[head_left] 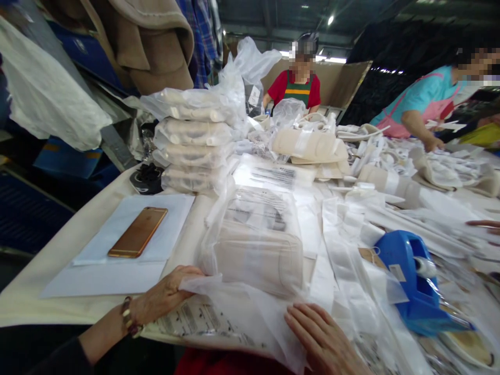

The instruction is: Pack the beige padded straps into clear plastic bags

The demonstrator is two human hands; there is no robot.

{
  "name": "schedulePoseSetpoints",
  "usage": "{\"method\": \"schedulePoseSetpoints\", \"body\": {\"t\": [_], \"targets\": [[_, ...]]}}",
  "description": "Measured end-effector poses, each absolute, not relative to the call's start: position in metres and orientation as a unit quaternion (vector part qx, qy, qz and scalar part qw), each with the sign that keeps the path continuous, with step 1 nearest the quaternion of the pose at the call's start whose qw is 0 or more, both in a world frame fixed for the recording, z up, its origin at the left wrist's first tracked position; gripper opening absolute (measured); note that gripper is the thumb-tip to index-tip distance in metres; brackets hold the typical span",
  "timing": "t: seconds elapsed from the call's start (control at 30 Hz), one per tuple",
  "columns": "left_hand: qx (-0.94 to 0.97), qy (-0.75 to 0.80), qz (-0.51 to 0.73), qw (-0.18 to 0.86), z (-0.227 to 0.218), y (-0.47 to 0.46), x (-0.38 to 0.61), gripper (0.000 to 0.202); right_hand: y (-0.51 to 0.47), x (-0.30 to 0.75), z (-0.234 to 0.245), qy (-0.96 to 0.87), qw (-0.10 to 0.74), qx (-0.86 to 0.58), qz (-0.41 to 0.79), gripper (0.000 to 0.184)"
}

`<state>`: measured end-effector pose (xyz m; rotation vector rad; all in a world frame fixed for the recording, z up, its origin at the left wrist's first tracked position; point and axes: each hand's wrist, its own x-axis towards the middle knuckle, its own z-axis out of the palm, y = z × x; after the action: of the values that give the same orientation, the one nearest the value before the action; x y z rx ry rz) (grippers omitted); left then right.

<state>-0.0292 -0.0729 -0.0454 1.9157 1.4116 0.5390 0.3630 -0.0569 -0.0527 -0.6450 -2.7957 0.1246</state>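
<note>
A clear plastic bag (250,307) lies at the table's front edge, with a beige folded item (253,255) inside its far part. My left hand (172,292) pinches the left side of the bag's loose near end; a beaded bracelet is on that wrist. On the right side of the same loose end rests my right hand (324,336), fingers stretched out and lying flat on the film. Printed text shows through the bag's top. What exactly the beige item is, I cannot make out.
Stacked bagged beige items (195,140) stand behind on the left. A phone (138,233) lies on white paper (97,279). To the right are a blue tape dispenser (414,281) and heaped white strips. Across the table are a person in a red shirt (278,86) and another in turquoise (417,99).
</note>
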Motion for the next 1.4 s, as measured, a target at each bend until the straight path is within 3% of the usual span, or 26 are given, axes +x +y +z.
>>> {"method": "schedulePoseSetpoints", "body": {"t": [0.1,0.23,0.4,0.6,0.83,1.07,1.2,1.3,1.4], "targets": [[0.701,0.568,0.218,0.372,-0.041,-0.073,-0.025,0.042,-0.051,0.363,-0.068,-0.967,0.145,-0.202,0.057,0.068],[0.632,0.635,0.257,0.364,-0.04,-0.07,-0.017,0.039,-0.043,0.354,-0.07,-0.902,0.225,-0.309,0.199,0.033],[0.569,0.691,0.308,0.322,-0.051,-0.055,0.001,0.042,-0.033,0.331,-0.063,-0.732,0.237,-0.549,0.328,0.045],[0.518,0.743,0.348,0.241,-0.063,-0.048,0.013,0.039,-0.026,0.319,-0.057,-0.716,0.242,-0.605,0.251,0.051],[0.491,0.787,0.336,0.165,-0.071,-0.051,0.015,0.035,-0.029,0.311,-0.077,-0.725,0.181,-0.648,0.15,0.055],[0.461,0.823,0.298,0.144,-0.068,-0.044,0.017,0.033,-0.027,0.305,-0.078,-0.642,0.203,-0.71,0.206,0.059],[0.467,0.849,0.198,0.149,-0.06,-0.041,0.014,0.033,-0.027,0.304,-0.076,-0.628,0.219,-0.717,0.208,0.06],[0.517,0.836,0.184,-0.002,-0.058,-0.039,0.012,0.028,-0.026,0.304,-0.075,-0.631,0.232,-0.714,0.199,0.058],[0.658,0.683,0.227,-0.222,-0.054,-0.032,0.008,0.026,-0.026,0.305,-0.075,-0.64,0.234,-0.705,0.195,0.056]]}}
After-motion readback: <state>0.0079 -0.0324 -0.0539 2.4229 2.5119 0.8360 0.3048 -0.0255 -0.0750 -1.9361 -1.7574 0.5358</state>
